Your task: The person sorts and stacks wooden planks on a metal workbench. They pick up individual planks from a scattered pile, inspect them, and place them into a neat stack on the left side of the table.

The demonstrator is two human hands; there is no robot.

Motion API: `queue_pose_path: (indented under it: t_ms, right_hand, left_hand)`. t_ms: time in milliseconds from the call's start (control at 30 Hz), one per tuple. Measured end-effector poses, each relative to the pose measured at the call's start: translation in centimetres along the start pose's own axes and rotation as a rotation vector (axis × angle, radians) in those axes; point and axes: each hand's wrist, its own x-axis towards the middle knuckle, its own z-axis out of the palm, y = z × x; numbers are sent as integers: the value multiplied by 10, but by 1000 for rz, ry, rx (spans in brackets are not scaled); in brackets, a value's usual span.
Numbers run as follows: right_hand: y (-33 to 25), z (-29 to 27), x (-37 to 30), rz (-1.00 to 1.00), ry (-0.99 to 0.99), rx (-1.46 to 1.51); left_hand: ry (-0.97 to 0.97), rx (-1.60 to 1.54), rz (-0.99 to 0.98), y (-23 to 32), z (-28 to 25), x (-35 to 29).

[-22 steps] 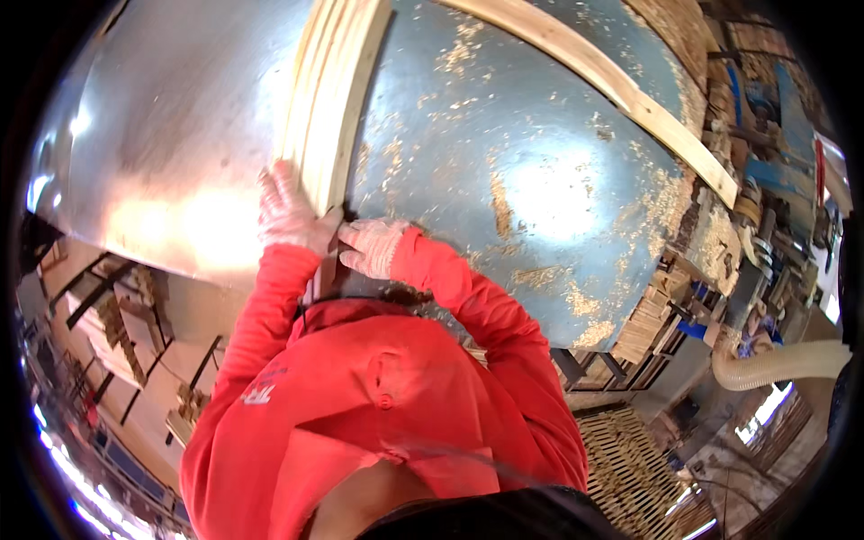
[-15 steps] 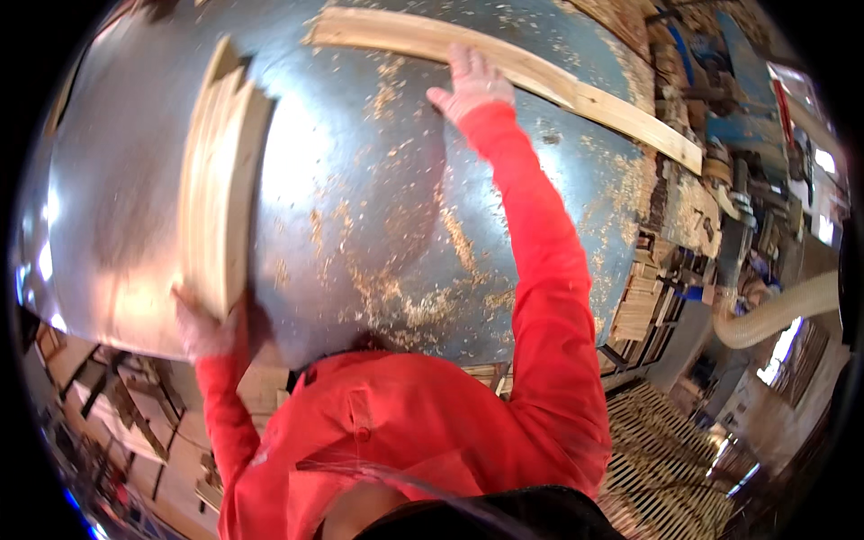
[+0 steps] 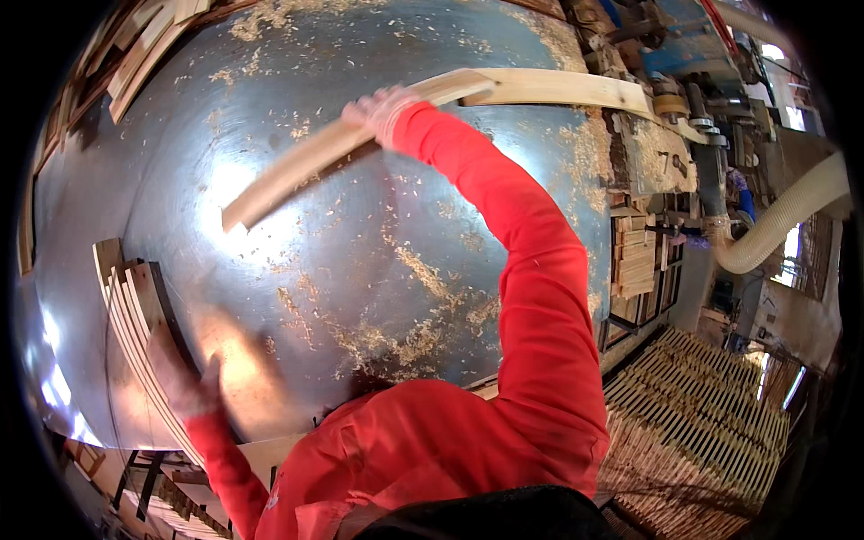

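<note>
My right hand (image 3: 382, 115), slightly smeared by motion, grips a wooden strip (image 3: 301, 174) that lies slanted across the metal table (image 3: 333, 243). The strip's far right end meets a second wooden strip (image 3: 558, 87), which runs right toward the machine. At the left, my left hand (image 3: 184, 382) rests against the inner side of a stack of wooden strips (image 3: 135, 324). Its fingers lie stretched along the wood and its thumb stands apart.
Wood shavings (image 3: 405, 342) are scattered over the table. More wooden pieces (image 3: 148, 54) lie at the far left edge. At the right stand a blue machine (image 3: 684, 58), a ribbed hose (image 3: 792, 211) and a large pile of slats (image 3: 693, 414).
The strip under my right hand has swung its left end nearer to me, angling away from the second strip. My left hand and the stack have shifted left in view.
</note>
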Motion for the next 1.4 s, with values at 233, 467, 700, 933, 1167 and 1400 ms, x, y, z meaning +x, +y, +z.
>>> queue_pose_path:
  t_ms: [233, 467, 700, 933, 1167, 1400]
  right_hand:
    - [-35, -24, -40, -294, -180, -76]
    - [104, 27, -43, 327, 162, -118]
    - [31, -29, -20, -160, 125, -124]
    - [-78, -21, -69, -485, 301, 25]
    - [74, 71, -73, 1369, 1287, 972]
    - [151, 102, -48, 1124, 1274, 2070]
  left_hand:
    - [-740, -33, -172, 180, 106, 63]
    - [-336, -860, -425, 108, 122, 8]
    - [-344, -621, -506, 59, 117, 34]
    - [-508, -1031, -714, 133, 134, 54]
    - [-460, -431, -544, 166, 150, 40]
    - [-402, -778, -565, 157, 153, 31]
